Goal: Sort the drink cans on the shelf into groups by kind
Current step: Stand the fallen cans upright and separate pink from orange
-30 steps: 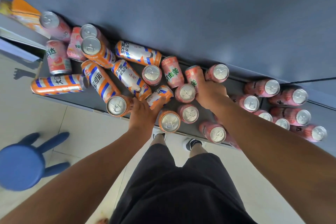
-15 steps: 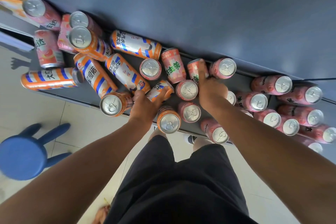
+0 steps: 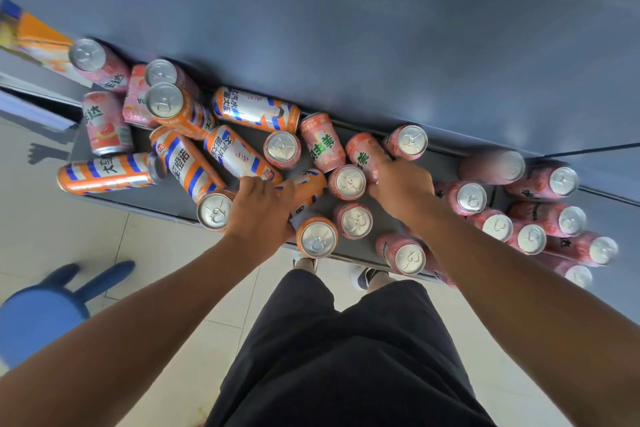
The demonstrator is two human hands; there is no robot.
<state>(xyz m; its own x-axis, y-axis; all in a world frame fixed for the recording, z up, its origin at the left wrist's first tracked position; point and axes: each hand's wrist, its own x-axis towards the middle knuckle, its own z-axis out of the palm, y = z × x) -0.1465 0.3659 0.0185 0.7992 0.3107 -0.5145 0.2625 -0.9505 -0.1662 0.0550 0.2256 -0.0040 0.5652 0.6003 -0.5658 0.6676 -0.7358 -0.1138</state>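
Orange-and-blue striped cans (image 3: 239, 152) lie and stand jumbled on the left of the dark shelf (image 3: 166, 198). Pink cans (image 3: 471, 198) stand clustered on the right, and several more are mixed in at the middle and far left. My left hand (image 3: 259, 208) grips a lying orange can (image 3: 310, 187) near the shelf's front edge, between two upright orange cans (image 3: 214, 210). My right hand (image 3: 398, 184) holds a lying pink can (image 3: 363, 156) with green lettering, one finger stretched along it.
A grey wall (image 3: 381, 28) rises right behind the shelf. A blue stool (image 3: 45, 315) stands on the tiled floor at lower left. An orange box (image 3: 31, 35) sits at the far left end. My legs and shoes are below the shelf edge.
Both hands stay on the same two cans. My right hand has slid further onto the lying pink can. The view has swung slightly.
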